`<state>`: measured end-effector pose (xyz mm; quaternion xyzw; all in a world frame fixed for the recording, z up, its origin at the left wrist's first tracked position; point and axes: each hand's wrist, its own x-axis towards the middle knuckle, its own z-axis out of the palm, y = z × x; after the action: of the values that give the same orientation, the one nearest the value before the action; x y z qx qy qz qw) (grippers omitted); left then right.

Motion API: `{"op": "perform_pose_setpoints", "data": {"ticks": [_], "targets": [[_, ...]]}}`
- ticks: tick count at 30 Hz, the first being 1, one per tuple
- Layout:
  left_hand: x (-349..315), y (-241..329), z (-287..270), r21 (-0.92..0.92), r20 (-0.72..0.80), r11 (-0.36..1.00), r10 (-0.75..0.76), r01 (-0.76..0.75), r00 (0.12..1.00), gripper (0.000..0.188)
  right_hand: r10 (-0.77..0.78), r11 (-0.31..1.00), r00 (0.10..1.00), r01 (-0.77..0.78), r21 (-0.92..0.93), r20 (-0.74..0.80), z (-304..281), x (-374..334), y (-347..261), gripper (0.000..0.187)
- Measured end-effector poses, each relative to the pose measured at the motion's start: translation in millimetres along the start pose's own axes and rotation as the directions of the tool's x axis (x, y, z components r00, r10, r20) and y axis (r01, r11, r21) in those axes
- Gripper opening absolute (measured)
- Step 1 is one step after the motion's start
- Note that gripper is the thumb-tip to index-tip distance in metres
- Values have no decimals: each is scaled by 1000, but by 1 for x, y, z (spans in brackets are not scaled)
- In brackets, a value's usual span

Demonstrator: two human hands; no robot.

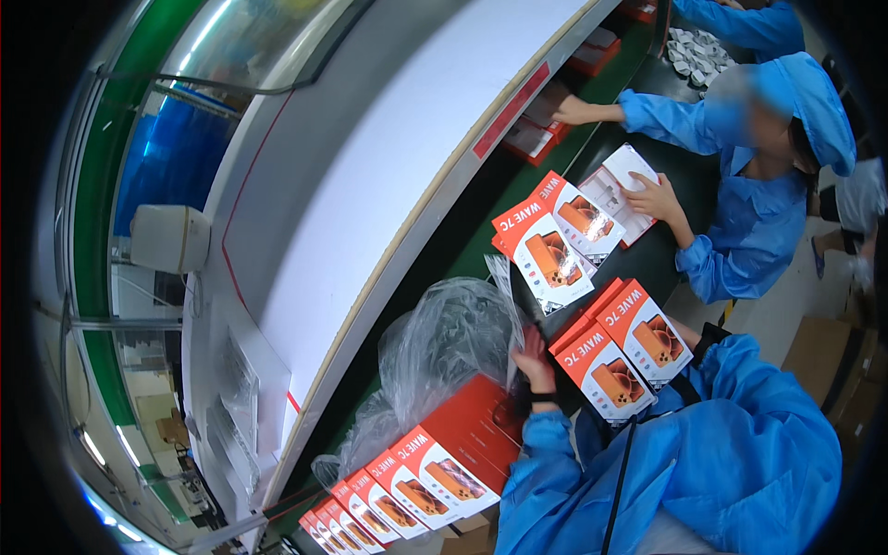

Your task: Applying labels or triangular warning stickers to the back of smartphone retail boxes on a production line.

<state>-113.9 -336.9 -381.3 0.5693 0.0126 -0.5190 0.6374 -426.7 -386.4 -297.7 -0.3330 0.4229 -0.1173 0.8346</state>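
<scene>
My left hand (pixel 534 363), a dark band at its wrist, is open with its fingers stretched out beside a clear plastic bag (pixel 453 324); whether it touches the bag I cannot tell. Just right of it, two piles of red-and-white phone boxes (pixel 610 375) stand side by side, each with an orange phone pictured on top. My right hand (pixel 683 335) is mostly hidden behind those boxes; only a bit by the dark wristband shows, and its fingers are out of sight. Below my left hand, a long row of similar phone boxes (pixel 444 472) leans in a line.
Ahead, more phone boxes (pixel 550 254) lie overlapped on the dark green belt (pixel 509 208). A co-worker in blue (pixel 758 213) rests one hand on a pale box (pixel 624 190) and reaches toward red trays (pixel 532 139). A white ledge (pixel 388 139) runs along the left. Small white parts (pixel 698 57) lie far off.
</scene>
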Motion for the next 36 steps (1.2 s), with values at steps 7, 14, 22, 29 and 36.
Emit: {"op": "perform_pose_setpoints", "data": {"ticks": [7, 14, 22, 29, 36], "targets": [[-102, -67, -29, -130, 415, 938, -242, 320, 877, 61, -83, 992, 993, 90, -88, 81, 30, 18, -3, 55], [-122, -80, -60, -282, 411, 850, -313, 446, 856, 63, 133, 989, 984, -124, -81, 117, 50, 37, -5, 62], [-113, -70, -105, -318, 89, 928, -173, 193, 981, 63, -182, 982, 950, 162, 101, 252, 90, 102, 24, 48], [-86, -50, -98, -318, 53, 940, -110, 121, 993, 63, 35, 959, 992, -67, 277, 119, 72, 185, 50, 35], [-45, -26, -90, -317, 41, 945, -70, 79, 997, 63, 63, 874, 979, 40, 484, -194, 96, 178, 31, 31]]}}
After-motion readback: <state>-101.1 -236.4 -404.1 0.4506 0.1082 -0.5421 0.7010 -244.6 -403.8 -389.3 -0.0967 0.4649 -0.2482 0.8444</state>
